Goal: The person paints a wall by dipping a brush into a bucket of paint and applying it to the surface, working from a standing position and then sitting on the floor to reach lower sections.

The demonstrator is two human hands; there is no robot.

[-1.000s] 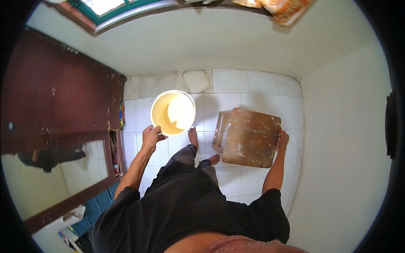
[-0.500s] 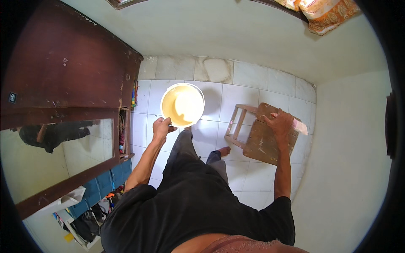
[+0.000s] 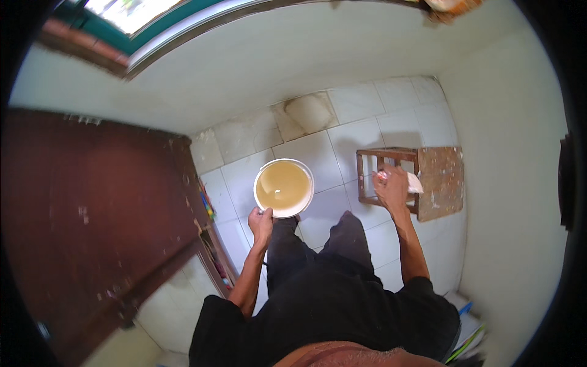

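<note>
My left hand (image 3: 262, 225) grips the near-left rim of a round white bucket (image 3: 295, 212) with fingers closed. Cloudy yellowish liquid shows inside the bucket, which hangs in front of my legs. Over on the right, my right hand (image 3: 393, 187) is closed around a crumpled pink-and-white cloth (image 3: 415, 183), whose ends stick out on both sides of the hand. Below and beside that hand is a worn wooden stool (image 3: 444, 182), its paint-spotted seat to the right and its legs to the left. Whether the cloth touches the stool I cannot tell.
A dark red-brown wooden cabinet (image 3: 92, 226) fills the left side, with a mirror (image 3: 174, 300) below it. A green-framed window (image 3: 131, 40) is at upper left. White floor tiles (image 3: 318, 205) meet pale walls. Papers or bags (image 3: 468, 324) lie at lower right.
My view has turned, bringing the window in. The bucket now appears lower and slightly right, its liquid plainly visible. My right hand with the cloth has shifted from above the seat toward the stool's legs.
</note>
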